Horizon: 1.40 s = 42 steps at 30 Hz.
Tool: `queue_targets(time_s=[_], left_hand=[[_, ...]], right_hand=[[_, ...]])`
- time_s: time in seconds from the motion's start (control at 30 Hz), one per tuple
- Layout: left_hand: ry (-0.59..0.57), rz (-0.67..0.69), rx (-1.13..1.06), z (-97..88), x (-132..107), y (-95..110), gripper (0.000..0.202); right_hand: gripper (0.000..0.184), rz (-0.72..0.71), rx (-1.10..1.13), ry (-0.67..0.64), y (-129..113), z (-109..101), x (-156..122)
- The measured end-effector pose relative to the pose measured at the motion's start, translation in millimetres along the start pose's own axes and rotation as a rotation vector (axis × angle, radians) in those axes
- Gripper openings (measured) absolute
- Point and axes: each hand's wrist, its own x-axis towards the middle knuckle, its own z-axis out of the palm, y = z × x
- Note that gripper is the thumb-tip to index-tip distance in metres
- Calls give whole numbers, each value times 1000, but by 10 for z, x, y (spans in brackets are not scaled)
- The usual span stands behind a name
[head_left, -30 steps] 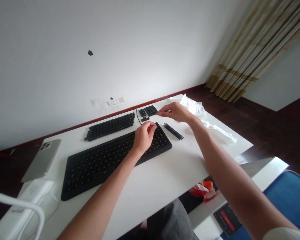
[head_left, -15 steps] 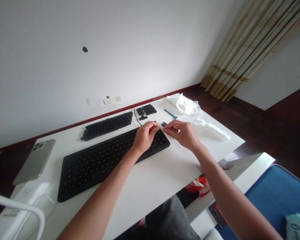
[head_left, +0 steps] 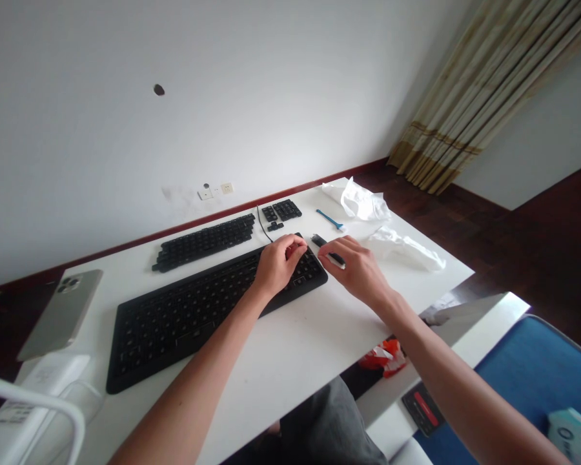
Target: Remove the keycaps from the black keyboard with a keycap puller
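The black keyboard (head_left: 198,329) lies on the white table, its keycaps off and small switch mounts showing. Over its right end, my left hand (head_left: 281,261) is closed in a pinch; whatever the fingertips hold is hidden. Just right of it, my right hand (head_left: 351,261) is closed too, thumb and forefinger nearly together, contents too small to make out. A slim dark tool with a pale edge (head_left: 319,240) shows at and beneath the right fingers; I cannot tell whether it is gripped or lying there. Removed keycaps (head_left: 206,242) stand in rows behind the keyboard, with a number-pad group (head_left: 287,209) farther right.
A blue brush (head_left: 329,219) and crumpled white tissues (head_left: 363,200) lie at the right back. To the left are a phone (head_left: 61,316) and a white power strip (head_left: 33,400) with cable. An open drawer (head_left: 484,323) juts out beside a blue seat (head_left: 523,374).
My right hand has shifted slightly right and down, away from the left one. More of the dark tool shows; the red patch by the right fingers is gone from sight. The left hand barely differs.
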Motion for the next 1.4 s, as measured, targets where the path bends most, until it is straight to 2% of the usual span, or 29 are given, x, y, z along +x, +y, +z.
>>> queue_targets(time_s=[0.27, 0.4, 0.97, 1.27, 1.4], left_hand=[[17, 29, 60, 30, -1, -28, 21], [15, 40, 76, 26, 0, -26, 20], [20, 32, 96, 34, 5, -18, 17], [4, 52, 152, 37, -6, -19, 16], [-32, 62, 216, 46, -24, -12, 25]], right_hand=[[20, -183, -80, -153, 59, -19, -106], [21, -243, -118, -187, 94, 9, -92], [23, -269, -128, -237, 114, 7, -43], [28, -272, -132, -334, 12, -78, 17], [30, -272, -134, -353, 12, -83, 20]])
